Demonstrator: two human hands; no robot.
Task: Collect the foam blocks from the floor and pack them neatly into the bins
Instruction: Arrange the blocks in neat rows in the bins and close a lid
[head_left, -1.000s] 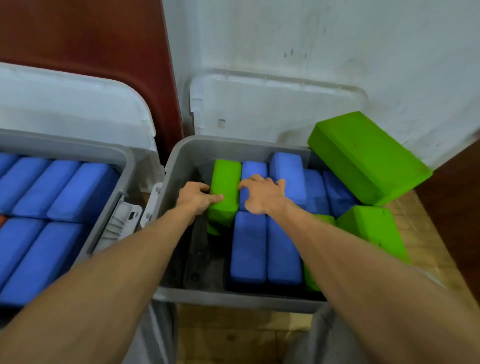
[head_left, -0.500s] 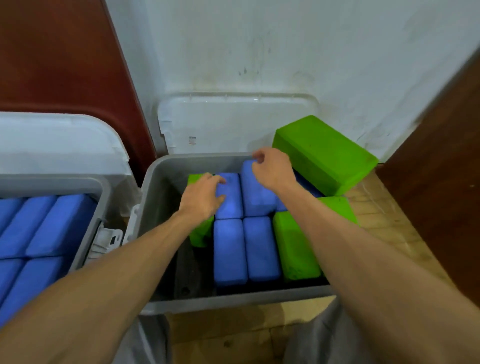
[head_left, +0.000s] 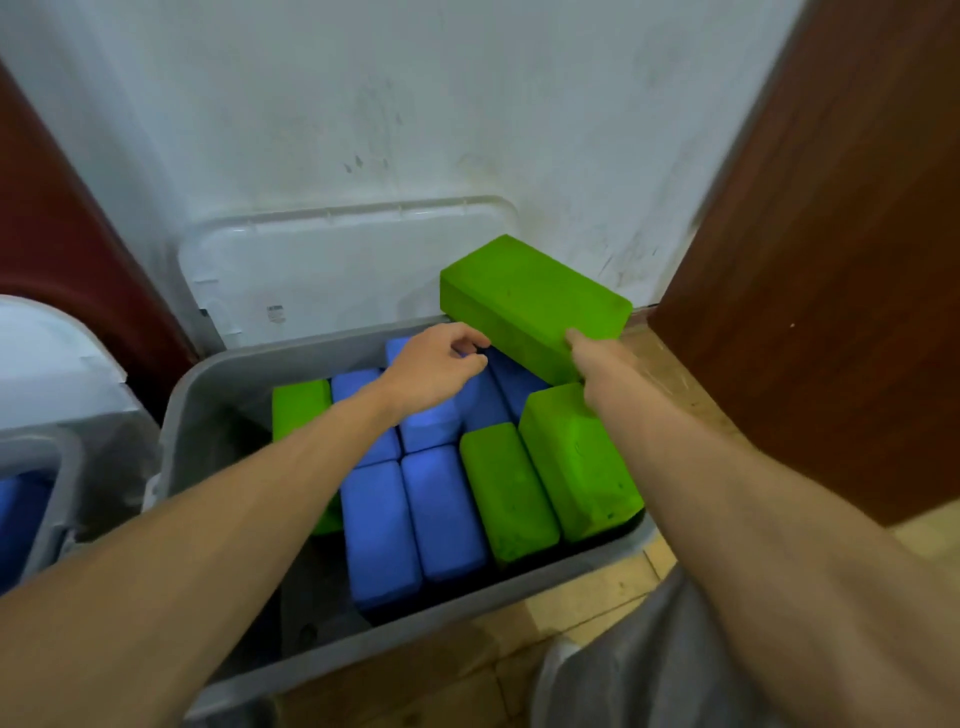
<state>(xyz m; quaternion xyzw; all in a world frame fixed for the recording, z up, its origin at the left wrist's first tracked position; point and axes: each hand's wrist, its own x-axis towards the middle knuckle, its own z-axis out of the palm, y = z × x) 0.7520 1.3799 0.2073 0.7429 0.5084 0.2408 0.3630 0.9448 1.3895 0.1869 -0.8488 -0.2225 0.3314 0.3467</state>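
Bg only: white wall (head_left: 363, 104) across the back, scuffed, dark specks near mid-height, grime low on the right. Dark red-brown panel (head_left: 62, 249) at left edge, curved by the wide lens. Brown wood panel (head_left: 831, 260) on the right, prob a door or cabinet side, can't tell which; runs from top edge down to the floor. Floor (head_left: 597, 603) is light wood parquet, worn, visible at right and along the bottom. Grey fabric (head_left: 649, 670) bottom right, looks like the person's shorts or trousers, blurred.
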